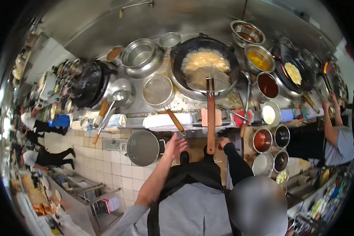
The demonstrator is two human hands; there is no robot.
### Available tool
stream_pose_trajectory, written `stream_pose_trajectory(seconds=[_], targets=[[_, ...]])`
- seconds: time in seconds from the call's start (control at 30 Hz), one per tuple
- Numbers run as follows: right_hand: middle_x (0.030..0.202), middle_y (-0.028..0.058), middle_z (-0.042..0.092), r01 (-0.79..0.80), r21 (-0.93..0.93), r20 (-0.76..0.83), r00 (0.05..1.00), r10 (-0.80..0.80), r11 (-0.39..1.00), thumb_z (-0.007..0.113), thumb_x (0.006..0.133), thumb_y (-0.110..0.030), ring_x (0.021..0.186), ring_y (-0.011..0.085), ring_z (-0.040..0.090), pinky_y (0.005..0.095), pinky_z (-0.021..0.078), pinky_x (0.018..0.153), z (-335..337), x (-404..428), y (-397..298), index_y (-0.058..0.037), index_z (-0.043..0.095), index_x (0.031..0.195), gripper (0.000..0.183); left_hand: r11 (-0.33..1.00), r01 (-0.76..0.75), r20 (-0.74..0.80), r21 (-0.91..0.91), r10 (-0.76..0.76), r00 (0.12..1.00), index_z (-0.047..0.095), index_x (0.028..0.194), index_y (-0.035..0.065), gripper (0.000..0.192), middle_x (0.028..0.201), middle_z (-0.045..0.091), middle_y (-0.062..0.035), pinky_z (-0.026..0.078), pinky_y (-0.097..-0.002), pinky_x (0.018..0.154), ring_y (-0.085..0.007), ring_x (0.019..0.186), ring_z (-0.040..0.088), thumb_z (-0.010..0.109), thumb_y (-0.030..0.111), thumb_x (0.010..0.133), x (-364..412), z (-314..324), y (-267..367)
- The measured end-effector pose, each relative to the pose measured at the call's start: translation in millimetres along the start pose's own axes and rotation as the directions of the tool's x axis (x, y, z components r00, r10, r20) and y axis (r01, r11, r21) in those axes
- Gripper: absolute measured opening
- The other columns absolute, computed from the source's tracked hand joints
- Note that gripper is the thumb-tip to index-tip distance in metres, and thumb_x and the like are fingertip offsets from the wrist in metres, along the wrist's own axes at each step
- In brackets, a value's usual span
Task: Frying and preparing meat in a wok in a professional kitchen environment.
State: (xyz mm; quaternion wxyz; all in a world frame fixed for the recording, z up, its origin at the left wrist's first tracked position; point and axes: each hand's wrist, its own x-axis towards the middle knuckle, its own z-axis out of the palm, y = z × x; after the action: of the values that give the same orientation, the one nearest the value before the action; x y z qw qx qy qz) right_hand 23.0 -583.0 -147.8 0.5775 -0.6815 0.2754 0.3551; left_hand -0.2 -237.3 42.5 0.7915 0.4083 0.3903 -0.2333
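My left hand has its fingers apart and holds nothing. It is just below the hooked end of a wooden-handled fine-mesh strainer. In front of me a black wok holds bubbling oil with pale golden food in it. A wire-mesh skimmer rests across the wok's near side, its long wooden handle pointing towards me. My right hand, below a black sleeve, is right of that handle's end with its fingers curled; whether it grips anything is unclear. A blurred patch covers part of that arm.
At right, a co-worker is at another wok with yellow food. Pots of sauces, including a red-brown one, stand between us. A perforated ladle lies left, and a large pot stands below the counter. More people are far left.
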Motion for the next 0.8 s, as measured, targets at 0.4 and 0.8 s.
stream_pose_trajectory(seconds=[0.4,0.8], targets=[[0.081,0.0099,0.068,-0.184,0.438,0.310,0.950,0.044,0.880,0.083,0.082,-0.016,0.062,0.0234,0.066,0.0364,0.0560,0.051,2.3,59.7,-28.7,-0.0069,0.064,0.106,0.032,0.925,-0.368,-0.189,-0.094,0.346,0.919,0.049,0.092,0.0135,0.022,0.066,0.044,0.0025,0.029,-0.0215,0.041,-0.0067,0.051,0.039,0.068,0.021,0.100,-4.7,-3.9,51.8],[0.107,0.0123,0.073,0.142,0.009,0.241,0.960,-0.140,0.990,0.078,0.078,-0.015,0.094,0.0276,0.068,0.0450,0.0516,0.084,-0.2,-10.2,-69.8,0.0011,0.071,0.110,0.036,0.823,-0.422,-0.429,-0.379,0.248,0.869,0.055,0.101,0.0078,0.058,0.078,0.065,-0.0124,0.051,-0.0264,0.052,-0.0178,0.062,0.061,0.043,0.065,0.102,3.2,-101.0,0.9]])
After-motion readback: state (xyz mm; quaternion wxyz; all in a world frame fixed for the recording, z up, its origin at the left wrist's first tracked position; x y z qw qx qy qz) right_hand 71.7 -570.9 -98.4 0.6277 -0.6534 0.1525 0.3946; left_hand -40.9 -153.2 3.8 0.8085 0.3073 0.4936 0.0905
